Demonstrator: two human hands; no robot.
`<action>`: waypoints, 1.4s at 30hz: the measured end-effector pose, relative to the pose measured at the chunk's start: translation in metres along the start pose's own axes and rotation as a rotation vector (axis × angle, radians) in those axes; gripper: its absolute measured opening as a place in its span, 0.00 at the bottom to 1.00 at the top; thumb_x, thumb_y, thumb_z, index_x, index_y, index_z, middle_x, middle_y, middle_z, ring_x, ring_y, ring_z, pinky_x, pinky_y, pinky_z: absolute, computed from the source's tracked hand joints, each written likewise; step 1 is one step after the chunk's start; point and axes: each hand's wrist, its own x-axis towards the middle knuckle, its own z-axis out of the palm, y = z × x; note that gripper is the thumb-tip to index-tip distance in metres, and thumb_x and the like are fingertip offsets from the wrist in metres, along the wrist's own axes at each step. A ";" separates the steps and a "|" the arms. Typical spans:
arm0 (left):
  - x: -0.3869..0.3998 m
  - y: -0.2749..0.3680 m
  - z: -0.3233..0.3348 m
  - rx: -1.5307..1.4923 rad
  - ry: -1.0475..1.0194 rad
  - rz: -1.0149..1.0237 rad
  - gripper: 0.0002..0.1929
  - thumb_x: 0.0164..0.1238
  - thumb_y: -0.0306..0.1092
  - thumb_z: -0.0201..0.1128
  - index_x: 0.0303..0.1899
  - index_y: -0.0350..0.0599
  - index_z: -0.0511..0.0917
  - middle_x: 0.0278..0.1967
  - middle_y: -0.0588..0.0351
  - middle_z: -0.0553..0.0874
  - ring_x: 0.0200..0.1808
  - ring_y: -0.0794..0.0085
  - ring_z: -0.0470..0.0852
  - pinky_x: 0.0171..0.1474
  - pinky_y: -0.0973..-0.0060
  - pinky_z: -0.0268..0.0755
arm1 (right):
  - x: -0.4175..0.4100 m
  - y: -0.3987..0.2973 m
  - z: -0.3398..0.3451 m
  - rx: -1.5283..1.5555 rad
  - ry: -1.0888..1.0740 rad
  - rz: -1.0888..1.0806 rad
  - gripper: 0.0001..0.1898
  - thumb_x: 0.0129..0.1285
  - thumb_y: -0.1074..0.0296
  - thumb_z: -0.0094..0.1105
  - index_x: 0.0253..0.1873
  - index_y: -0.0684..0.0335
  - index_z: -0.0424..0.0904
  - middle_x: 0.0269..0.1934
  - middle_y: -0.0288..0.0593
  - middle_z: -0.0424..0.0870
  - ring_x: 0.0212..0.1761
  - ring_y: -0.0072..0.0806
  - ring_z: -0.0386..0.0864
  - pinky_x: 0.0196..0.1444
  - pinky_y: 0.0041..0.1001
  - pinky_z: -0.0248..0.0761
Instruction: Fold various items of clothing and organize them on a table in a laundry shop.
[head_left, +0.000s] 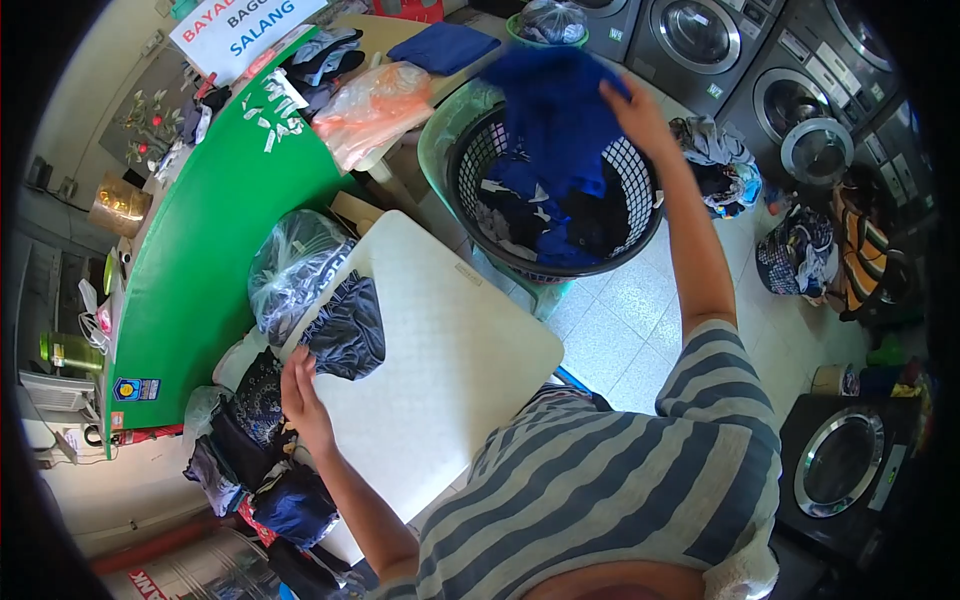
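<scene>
My right hand (641, 120) grips a royal-blue cloth garment (559, 112), raised over a black plastic laundry basket (639, 187). The garment's lower part hangs into the basket among dark and blue clothes (559, 221). Beneath the basket is a pale green plastic chair (442, 139). A white plastic table (450, 367) lies before me. Dark grey underwear (349, 330) with a lettered waistband rests at its left edge. My left hand (306, 401) is beside the underwear, fingers extended at the table's edge; whether the fingertips touch the cloth is unclear.
A clear plastic bag of laundry (296, 270) stands between the table and a green counter (217, 262). Folded clothes (262, 450) are piled at left. Front-loading machines (694, 34) line the far wall. Filled laundry baskets (795, 251) stand on the tiled floor (637, 300) at right.
</scene>
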 end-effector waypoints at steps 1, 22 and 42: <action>0.010 0.008 0.011 -0.054 -0.030 0.007 0.16 0.77 0.36 0.48 0.57 0.35 0.74 0.53 0.51 0.80 0.52 0.71 0.79 0.57 0.75 0.69 | 0.000 -0.054 -0.013 0.217 -0.092 0.075 0.27 0.64 0.44 0.57 0.53 0.66 0.77 0.48 0.50 0.83 0.49 0.37 0.81 0.51 0.31 0.72; -0.045 0.042 -0.045 -0.234 0.470 -0.068 0.26 0.72 0.52 0.54 0.59 0.40 0.73 0.52 0.56 0.79 0.54 0.72 0.76 0.60 0.70 0.66 | -0.179 -0.201 0.163 0.724 -0.723 0.373 0.24 0.67 0.44 0.53 0.53 0.62 0.78 0.43 0.34 0.82 0.40 0.20 0.75 0.41 0.21 0.65; -0.161 -0.131 -0.088 -1.046 0.448 -0.633 0.49 0.60 0.78 0.35 0.73 0.47 0.50 0.72 0.51 0.59 0.70 0.52 0.59 0.73 0.56 0.49 | -0.300 -0.163 0.286 0.333 -0.737 -0.638 0.21 0.57 0.67 0.64 0.56 0.62 0.74 0.52 0.49 0.79 0.57 0.45 0.74 0.59 0.37 0.67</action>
